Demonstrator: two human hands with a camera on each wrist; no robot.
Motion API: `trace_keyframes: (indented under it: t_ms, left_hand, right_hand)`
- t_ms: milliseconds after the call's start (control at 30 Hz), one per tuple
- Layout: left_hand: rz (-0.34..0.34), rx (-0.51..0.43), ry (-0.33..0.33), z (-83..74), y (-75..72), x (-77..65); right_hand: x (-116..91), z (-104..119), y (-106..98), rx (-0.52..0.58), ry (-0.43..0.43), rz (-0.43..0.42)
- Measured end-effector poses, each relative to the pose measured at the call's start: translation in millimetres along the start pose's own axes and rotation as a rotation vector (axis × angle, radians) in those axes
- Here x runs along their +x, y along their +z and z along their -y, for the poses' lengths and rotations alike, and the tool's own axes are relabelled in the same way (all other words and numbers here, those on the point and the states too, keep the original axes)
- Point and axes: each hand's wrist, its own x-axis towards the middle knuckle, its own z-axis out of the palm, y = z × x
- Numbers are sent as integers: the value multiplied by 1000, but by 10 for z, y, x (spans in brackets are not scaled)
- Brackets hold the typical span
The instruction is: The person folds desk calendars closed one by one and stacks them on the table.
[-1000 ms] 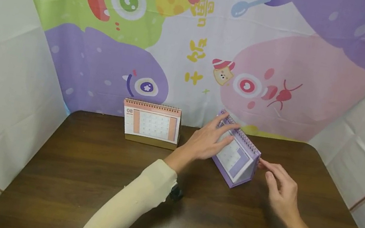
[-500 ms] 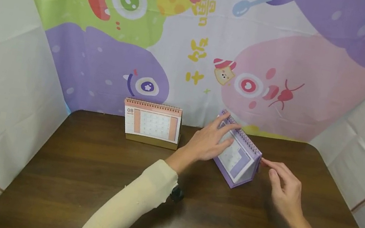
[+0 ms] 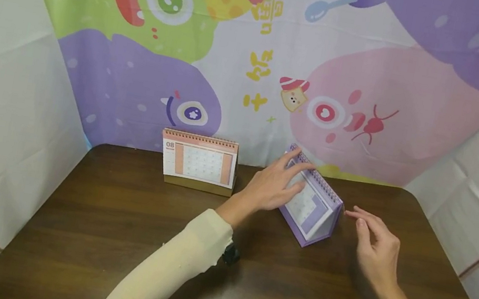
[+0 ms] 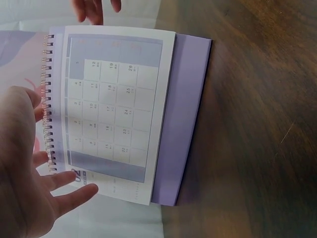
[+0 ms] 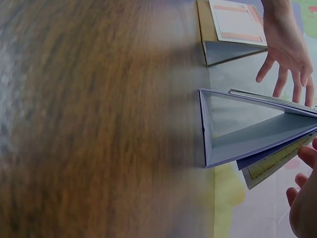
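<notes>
A purple spiral desk calendar (image 3: 305,204) stands like a tent at the right of the table, turned at an angle. My left hand (image 3: 273,185) holds its top edge. In the left wrist view the thumb lies at the spiral binding (image 4: 48,89) and a finger shows behind it, while other fingers spread over the page. My right hand (image 3: 378,249) hovers at the calendar's right end, fingers loosely bent and fingertips close to its back. In the right wrist view, a loose back page (image 5: 270,166) fans out from the stand, right beside those fingertips.
Left of it stands an orange desk calendar (image 3: 203,162) on a brown base, marked 08. The dark wooden table (image 3: 267,293) ends at a cartoon-printed cloth (image 3: 243,129) behind. White cloth panels (image 3: 5,87) flank both sides.
My right fingertips have drawn slightly away to the right from the purple calendar's end. The left hand and both calendars have stayed in place.
</notes>
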Motion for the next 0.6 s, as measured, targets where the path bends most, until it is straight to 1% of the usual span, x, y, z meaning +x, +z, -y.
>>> trace_keyframes:
  t_ms: [200, 300, 467, 600]
  left_hand:
    - [-4, 0, 1, 7, 3, 6]
    - [-8, 0, 4, 10, 4, 7]
    - [-7, 0, 8, 13, 9, 2]
    - [-11, 1, 10, 15, 11, -2]
  right_hand:
    - [27, 3, -7, -5, 3, -8]
    - [34, 24, 0, -25, 31, -14]
    - [28, 35, 17, -83, 112, -7]
    - [37, 39, 25, -138, 204, 10]
